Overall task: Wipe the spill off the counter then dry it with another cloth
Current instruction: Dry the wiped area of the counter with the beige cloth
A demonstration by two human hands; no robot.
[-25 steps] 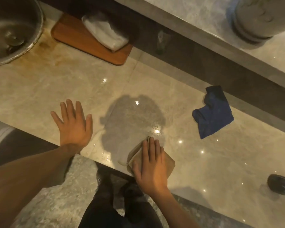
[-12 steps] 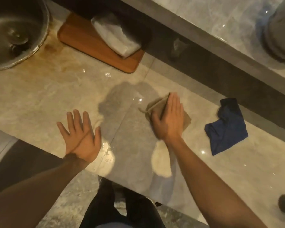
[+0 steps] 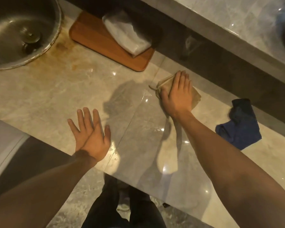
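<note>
My right hand [image 3: 178, 94] lies flat on a tan cloth [image 3: 197, 97] and presses it onto the beige marble counter [image 3: 39, 99], near the dark back ledge. A wet film [image 3: 143, 129] glistens on the counter between my two arms, down to the front edge. My left hand [image 3: 90, 134] rests palm down with fingers spread beside the wet patch, holding nothing. A crumpled dark blue cloth [image 3: 238, 127] lies on the counter to the right of my right forearm.
A round metal sink [image 3: 21, 32] is set in the counter at the far left, with brown stains around its rim. A wooden board [image 3: 95, 40] with a white plastic bag [image 3: 127, 35] on it sits at the back. A raised marble ledge [image 3: 220, 18] runs behind.
My right hand has slid the tan cloth from the counter's front edge away from me to the back, near the ledge. My left hand has stayed flat in place.
</note>
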